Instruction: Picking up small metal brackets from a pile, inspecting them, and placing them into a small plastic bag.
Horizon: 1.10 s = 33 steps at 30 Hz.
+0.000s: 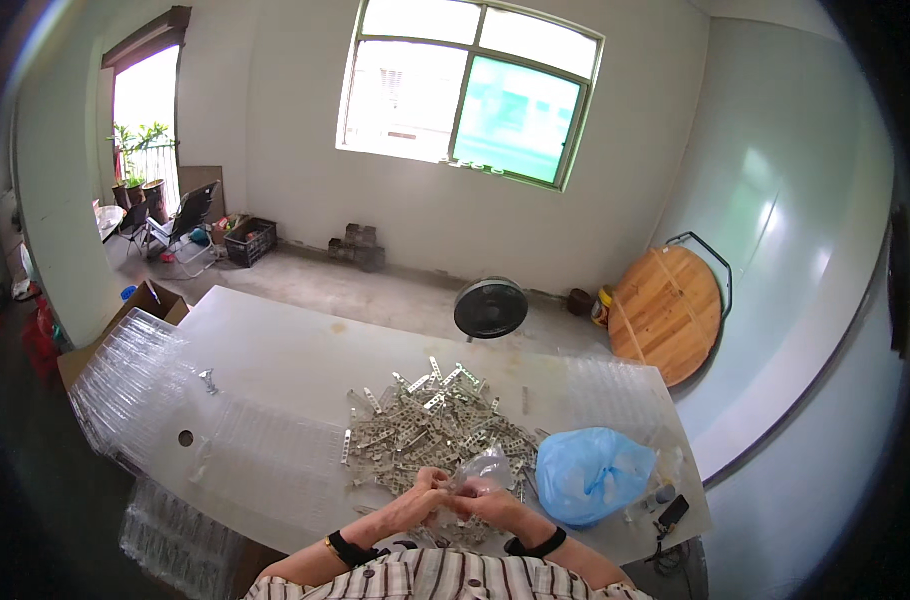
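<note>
My left hand (428, 497) and my right hand (485, 503) meet at the near edge of the table, fingers closed together. Between them is a small clear plastic bag (487, 467), its upper part standing out above the right fingers. Whatever else the fingertips pinch is too small to make out. Just beyond my hands spreads a heap of flat metal strips with holes (430, 425), some reaching under my wrists. To the right of the heap, close to my right hand, sits a tied blue plastic bag (593, 475); its contents are hidden.
Clear plastic trays (135, 385) are stacked at the table's left end, and more (175, 535) lie below it. Flat clear trays (275, 445) cover part of the white tabletop (265, 330). A black device with a cable (672, 512) rests at the right edge. Behind stands a round stool (490, 307).
</note>
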Tool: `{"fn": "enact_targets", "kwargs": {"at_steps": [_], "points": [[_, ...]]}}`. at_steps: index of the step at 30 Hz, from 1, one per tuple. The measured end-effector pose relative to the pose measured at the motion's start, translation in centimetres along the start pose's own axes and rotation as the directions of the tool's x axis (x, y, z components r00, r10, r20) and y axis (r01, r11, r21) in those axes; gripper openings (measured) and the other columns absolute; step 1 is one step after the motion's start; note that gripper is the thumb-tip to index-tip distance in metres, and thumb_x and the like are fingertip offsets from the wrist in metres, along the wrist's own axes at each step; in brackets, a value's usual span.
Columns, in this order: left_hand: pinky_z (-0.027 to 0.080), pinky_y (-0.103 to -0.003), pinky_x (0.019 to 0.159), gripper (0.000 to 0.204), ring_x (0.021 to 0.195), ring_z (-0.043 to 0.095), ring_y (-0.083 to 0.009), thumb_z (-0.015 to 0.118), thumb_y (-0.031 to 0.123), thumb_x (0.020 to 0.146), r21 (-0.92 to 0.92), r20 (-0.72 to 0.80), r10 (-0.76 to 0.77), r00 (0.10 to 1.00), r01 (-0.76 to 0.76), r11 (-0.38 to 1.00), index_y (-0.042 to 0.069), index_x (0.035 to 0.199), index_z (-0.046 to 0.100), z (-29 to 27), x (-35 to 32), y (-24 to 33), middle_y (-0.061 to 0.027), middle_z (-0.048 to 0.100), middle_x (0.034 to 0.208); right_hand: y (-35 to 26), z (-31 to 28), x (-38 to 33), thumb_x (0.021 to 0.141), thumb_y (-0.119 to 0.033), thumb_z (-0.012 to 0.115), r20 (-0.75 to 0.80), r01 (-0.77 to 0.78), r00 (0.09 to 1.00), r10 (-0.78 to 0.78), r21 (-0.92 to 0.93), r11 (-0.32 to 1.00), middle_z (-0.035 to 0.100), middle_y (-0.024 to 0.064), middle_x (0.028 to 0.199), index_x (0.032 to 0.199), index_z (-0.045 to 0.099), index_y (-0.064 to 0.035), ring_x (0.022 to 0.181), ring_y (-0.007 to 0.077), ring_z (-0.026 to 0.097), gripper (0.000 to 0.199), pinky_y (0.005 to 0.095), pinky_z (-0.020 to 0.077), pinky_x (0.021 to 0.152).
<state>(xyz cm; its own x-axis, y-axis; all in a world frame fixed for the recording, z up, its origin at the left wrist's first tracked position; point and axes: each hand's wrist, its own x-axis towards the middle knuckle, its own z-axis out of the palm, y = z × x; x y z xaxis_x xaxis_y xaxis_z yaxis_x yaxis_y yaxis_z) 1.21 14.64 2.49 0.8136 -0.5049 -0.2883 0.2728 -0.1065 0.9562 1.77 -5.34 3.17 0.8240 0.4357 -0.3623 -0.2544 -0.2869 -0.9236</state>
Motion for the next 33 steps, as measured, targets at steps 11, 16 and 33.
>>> {"fn": "enact_targets", "kwargs": {"at_steps": [11,16,33], "points": [[0.044,-0.036,0.074,0.011,0.083,0.050,-0.0272,0.049,0.008,0.094,0.309,-0.051,0.496,0.867,-0.459,0.833,-0.002,0.092,0.052,0.3,0.4,-5.0,-0.0145,0.046,0.091,0.8,0.4,-0.5,0.091,-0.035,0.070,0.121,0.010,0.993,-0.005,-0.040,0.999,0.062,0.0008,0.077,0.096,0.067,-0.0037,0.069,0.0085,0.058,0.032,0.0245,0.0459,0.060],[0.040,-0.026,0.050,0.017,0.057,0.046,-0.0096,0.046,0.021,0.101,0.352,-0.117,0.627,0.770,-0.558,0.751,0.005,0.094,0.046,-0.2,0.3,-3.9,-0.0013,0.047,0.072,0.1,-0.7,-0.1,0.092,-0.019,0.068,-0.087,0.212,0.975,-0.206,0.075,0.974,0.063,0.0018,0.083,0.105,0.061,-0.0027,0.073,0.0093,0.060,0.022,0.0246,0.0492,0.064],[0.041,-0.025,0.051,0.039,0.065,0.048,-0.0087,0.045,0.031,0.102,-0.038,-0.023,0.126,0.992,-0.127,0.991,0.005,0.129,0.036,1.1,-2.9,-1.0,-0.0048,0.049,0.093,-1.4,1.1,-1.8,0.087,-0.012,0.072,0.096,0.105,0.988,-0.119,0.136,0.985,0.062,0.0006,0.078,0.098,0.060,-0.0023,0.064,0.0083,0.059,0.019,0.0248,0.0481,0.058]]}}
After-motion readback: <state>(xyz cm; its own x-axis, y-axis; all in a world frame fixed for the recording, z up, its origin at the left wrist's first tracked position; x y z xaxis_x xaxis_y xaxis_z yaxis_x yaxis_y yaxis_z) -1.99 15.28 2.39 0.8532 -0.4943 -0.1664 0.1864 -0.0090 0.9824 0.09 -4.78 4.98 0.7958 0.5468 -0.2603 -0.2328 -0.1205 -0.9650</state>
